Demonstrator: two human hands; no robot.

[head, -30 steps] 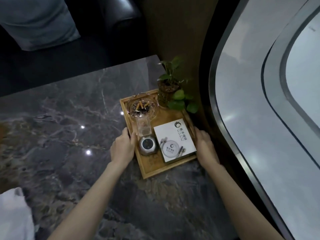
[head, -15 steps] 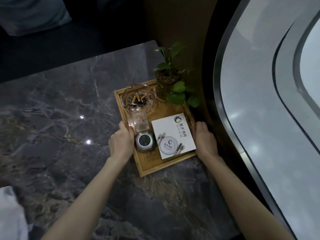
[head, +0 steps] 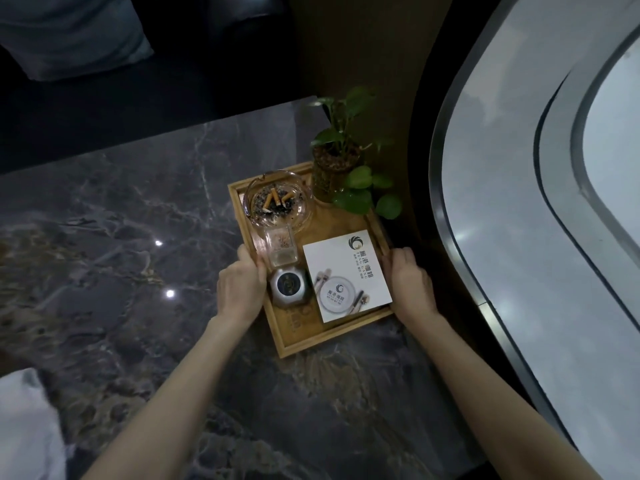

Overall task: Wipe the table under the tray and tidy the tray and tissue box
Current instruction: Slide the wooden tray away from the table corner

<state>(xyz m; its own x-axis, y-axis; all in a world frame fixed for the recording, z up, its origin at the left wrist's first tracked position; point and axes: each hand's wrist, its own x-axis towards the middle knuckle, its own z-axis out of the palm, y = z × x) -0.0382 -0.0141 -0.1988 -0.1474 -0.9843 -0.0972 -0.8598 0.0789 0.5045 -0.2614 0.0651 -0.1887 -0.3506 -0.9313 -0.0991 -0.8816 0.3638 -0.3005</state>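
Both hands clamped on the wooden tray [head: 294, 336]: left hand [head: 239, 289] curls over the left rim with the thumb inside, right hand [head: 410, 282] wraps the right rim, fingers hooked over the edge. Tray sits at the far right corner of the dark marble table [head: 121, 271], skewed slightly to the table edges; can't tell whether it's lifted or resting on the surface. On the tray: glass ashtray [head: 278, 202] with cigarette butts at the far left, potted plant [head: 334, 171] at the far right corner, small clear glass [head: 281, 245] just behind a round metal container [head: 289, 285], and the white square tissue box [head: 346, 277] lying flat on the right half, just beside the right hand. White cloth [head: 24, 427] at the table's near left edge, well apart from the tray. Curved window [head: 554, 202] to the right.
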